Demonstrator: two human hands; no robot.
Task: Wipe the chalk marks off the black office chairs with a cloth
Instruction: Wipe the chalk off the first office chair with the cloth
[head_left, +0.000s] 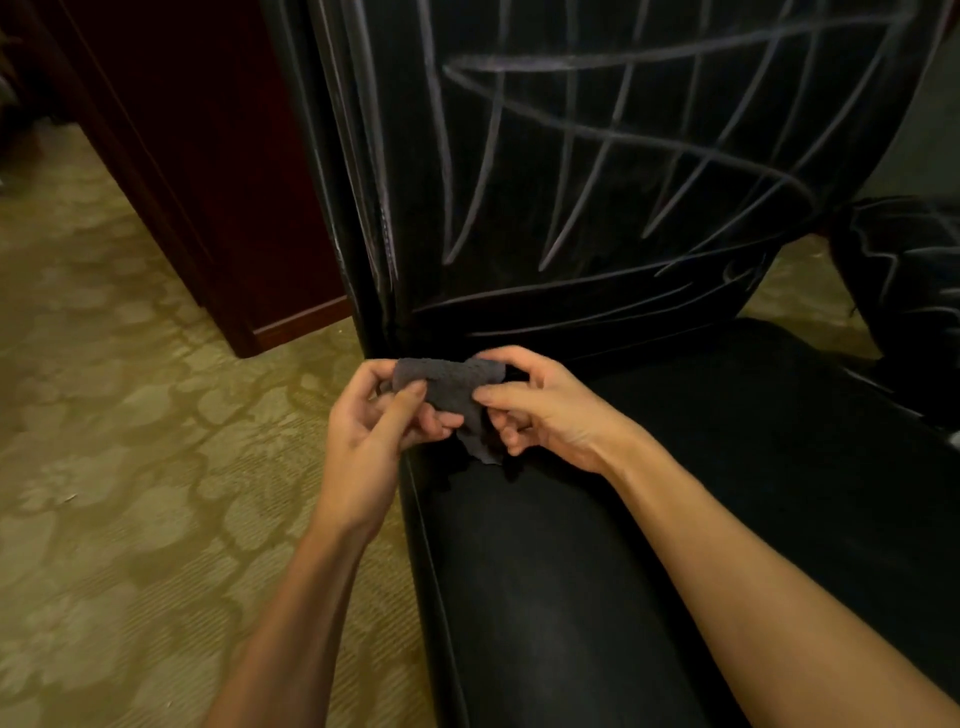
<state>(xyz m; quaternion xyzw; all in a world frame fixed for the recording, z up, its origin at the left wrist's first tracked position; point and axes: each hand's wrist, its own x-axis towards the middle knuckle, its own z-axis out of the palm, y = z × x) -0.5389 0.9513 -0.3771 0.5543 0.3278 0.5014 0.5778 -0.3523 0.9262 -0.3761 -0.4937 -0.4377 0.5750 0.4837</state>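
Left hand (371, 415) and right hand (540, 410) both pinch a small dark grey terry cloth (451, 387) — above the chalk-scrawled black leather office chair (597, 171).

Patterned carpet (130, 415) carries black office chair (623, 519), dark wooden cabinet (208, 156).

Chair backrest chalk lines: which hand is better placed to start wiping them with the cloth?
Probably the right hand. Both hands pinch the grey cloth, but the right sits directly below the chalk lines on the backrest; the left hand is by the chair's edge, over the carpet.
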